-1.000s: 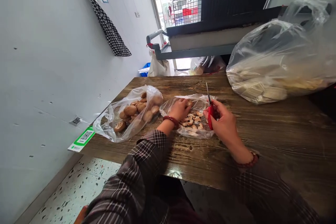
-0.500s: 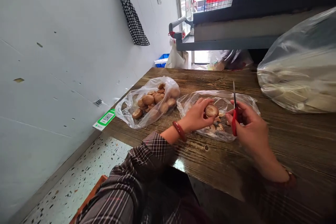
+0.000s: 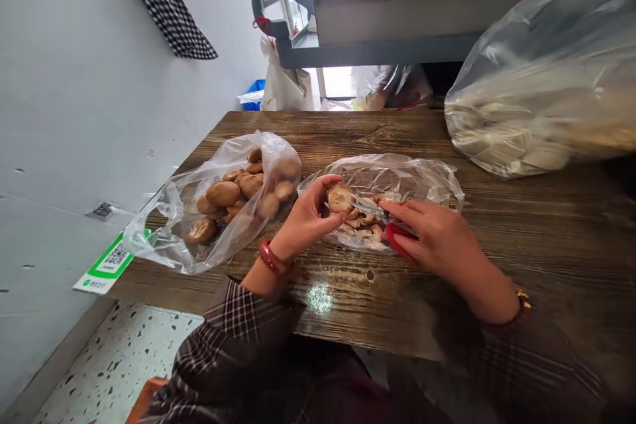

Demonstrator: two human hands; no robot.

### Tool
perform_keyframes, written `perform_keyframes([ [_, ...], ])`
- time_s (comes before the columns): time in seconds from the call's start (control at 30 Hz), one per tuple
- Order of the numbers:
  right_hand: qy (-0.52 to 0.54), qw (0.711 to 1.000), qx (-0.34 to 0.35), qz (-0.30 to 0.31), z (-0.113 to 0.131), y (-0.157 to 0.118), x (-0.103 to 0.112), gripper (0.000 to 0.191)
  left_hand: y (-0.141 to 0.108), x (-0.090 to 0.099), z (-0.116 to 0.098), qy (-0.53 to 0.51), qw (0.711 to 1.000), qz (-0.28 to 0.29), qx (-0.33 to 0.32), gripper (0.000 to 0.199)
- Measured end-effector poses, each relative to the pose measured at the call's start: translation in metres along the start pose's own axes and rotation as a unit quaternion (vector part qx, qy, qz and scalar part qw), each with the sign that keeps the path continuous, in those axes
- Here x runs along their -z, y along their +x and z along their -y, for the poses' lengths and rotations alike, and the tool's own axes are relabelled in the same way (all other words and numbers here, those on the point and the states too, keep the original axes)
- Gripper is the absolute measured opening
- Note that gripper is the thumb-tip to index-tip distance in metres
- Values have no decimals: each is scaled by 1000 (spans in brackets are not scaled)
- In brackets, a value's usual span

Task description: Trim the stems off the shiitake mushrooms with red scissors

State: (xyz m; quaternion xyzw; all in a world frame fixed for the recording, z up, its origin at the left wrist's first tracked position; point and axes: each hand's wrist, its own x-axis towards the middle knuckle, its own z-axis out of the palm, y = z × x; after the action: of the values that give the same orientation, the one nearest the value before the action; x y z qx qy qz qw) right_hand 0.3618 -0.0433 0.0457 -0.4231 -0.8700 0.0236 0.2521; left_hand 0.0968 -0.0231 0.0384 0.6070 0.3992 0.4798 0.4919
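Note:
Between its thumb and fingers, my left hand (image 3: 311, 215) holds a brown mushroom (image 3: 340, 199), its pale underside turned toward the scissors. My right hand (image 3: 437, 232) grips red-handled scissors (image 3: 400, 242), whose blades point left and reach the mushroom's underside. Both hands are over a clear plastic bag (image 3: 422, 175) spread on the wooden table (image 3: 342, 136); several mushrooms and cut pieces (image 3: 366, 212) lie in it. To the left, another plastic bag (image 3: 233, 146) contains several whole brown mushrooms (image 3: 223, 193).
A large clear bag of pale contents (image 3: 531, 119) stands at the right rear. A green and white QR card (image 3: 112, 262) lies at the table's left edge, by the white wall (image 3: 99, 112). A grey-framed cart (image 3: 377, 53) is beyond the table.
The scissors have swung from upright to pointing left, and their blades now meet the mushroom. My right hand has come nearer my left. The view has shifted right and down.

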Motion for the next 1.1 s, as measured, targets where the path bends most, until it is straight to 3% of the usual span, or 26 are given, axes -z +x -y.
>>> perform_keyframes([
  [0.17, -26, 999, 10, 22, -3, 2, -3, 38, -3, -4, -4, 20, 999, 27, 4, 61],
  [0.37, -33, 999, 24, 5, -2, 4, 0, 36, -2, -3, -2, 14, 999, 40, -7, 70],
  [0.53, -26, 999, 24, 9, -2, 5, 3, 34, -1, 1, 2, 8, 999, 42, 6, 65],
  [0.87, -13, 993, -22, 117, 2, 11, 11, 36, 0, 5, 3, 41, 996, 63, 46, 70],
  [1.1, -27, 978, -54, 198, 9, 16, 23, 21, 1, 5, 3, 67, 993, 73, 69, 69],
])
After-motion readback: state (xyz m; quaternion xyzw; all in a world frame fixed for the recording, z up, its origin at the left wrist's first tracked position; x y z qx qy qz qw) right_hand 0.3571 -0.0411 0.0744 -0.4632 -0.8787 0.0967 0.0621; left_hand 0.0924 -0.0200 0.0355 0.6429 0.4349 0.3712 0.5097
